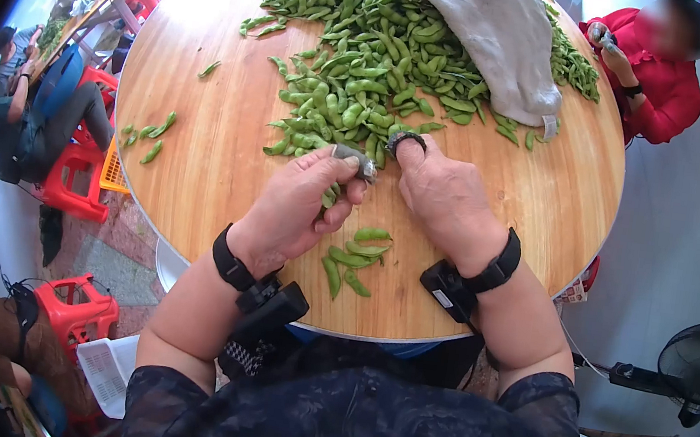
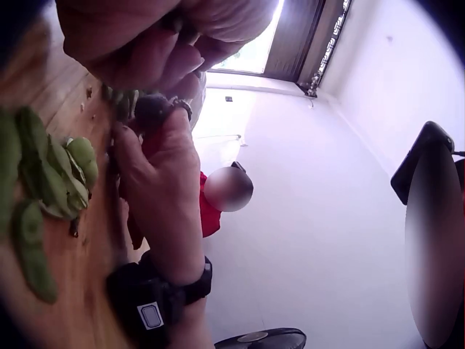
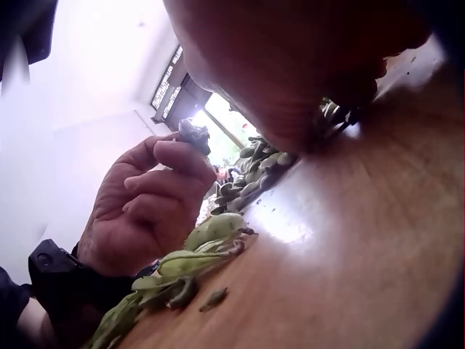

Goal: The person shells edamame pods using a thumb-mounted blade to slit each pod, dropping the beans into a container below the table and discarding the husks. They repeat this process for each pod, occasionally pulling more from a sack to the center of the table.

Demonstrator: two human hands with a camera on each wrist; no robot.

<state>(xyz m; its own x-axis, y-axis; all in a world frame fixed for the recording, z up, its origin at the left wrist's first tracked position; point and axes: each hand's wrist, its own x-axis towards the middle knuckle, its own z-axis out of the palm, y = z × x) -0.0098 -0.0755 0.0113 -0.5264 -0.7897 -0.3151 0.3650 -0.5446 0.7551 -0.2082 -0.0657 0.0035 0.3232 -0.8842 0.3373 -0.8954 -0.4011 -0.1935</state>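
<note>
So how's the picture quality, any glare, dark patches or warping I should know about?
Head view: black corners, edges that look bent fisheye-style, but the piled green pods are fairly clear; left wrist view: the window is washed out to white, and the close pods look soft; right wrist view: bright glare on the wooden tabletop, with the right grip mostly dark.

Soybean-pod heap (image 1: 340, 86): cut off at 12 o'clock, partly hidden by white cloth (image 1: 494, 40).
Pod (image 1: 331, 195) in left hand (image 1: 299, 204): mostly hidden within the grip.
Red-shirted person (image 1: 675, 101), 2 o'clock: face blurred.
</note>
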